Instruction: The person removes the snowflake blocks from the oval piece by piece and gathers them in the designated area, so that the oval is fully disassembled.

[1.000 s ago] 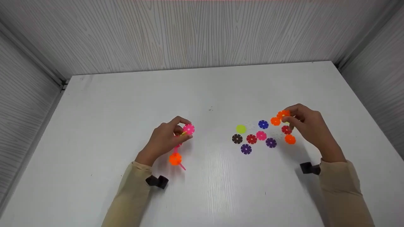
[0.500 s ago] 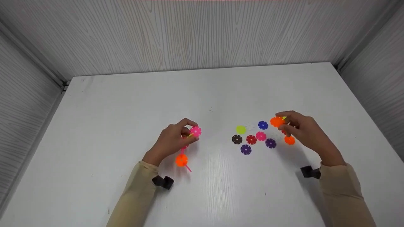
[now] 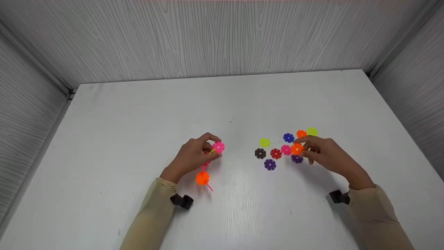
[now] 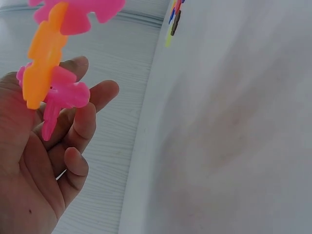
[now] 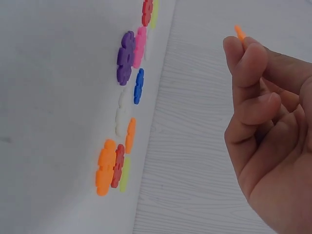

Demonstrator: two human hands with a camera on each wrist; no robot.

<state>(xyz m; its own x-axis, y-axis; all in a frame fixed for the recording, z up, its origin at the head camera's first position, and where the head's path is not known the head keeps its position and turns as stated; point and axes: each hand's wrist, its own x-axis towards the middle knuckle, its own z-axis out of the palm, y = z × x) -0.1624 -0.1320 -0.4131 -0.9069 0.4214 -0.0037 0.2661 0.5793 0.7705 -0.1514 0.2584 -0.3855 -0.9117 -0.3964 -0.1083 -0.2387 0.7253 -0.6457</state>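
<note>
My left hand [image 3: 190,156] pinches the top pink disc [image 3: 218,147] of a chain of notched, flower-shaped plastic linking discs. A bit of yellow shows at the fingers, and an orange disc [image 3: 202,178] hangs lower with a pink one edge-on below it. Close up in the left wrist view, pink discs [image 4: 70,90] slot crosswise into an orange disc [image 4: 46,58]. Between thumb and fingertips my right hand [image 3: 326,152] holds a single orange disc [image 3: 297,149], over the loose discs. Only its edge [image 5: 239,32] peeks past the fingertips in the right wrist view.
Loose linking discs lie flat on the white table [image 3: 229,215] right of centre: yellow-green [image 3: 264,142], brown [image 3: 260,153], red [image 3: 276,153], purple [image 3: 270,164], blue [image 3: 288,138], and others partly under the right hand. A wood-grain panel [image 3: 222,38] stands behind the table.
The right hand has carried its orange disc left and nearer, uncovering a yellow-green disc at the back right. The left hand has shifted slightly right with the chain.
</note>
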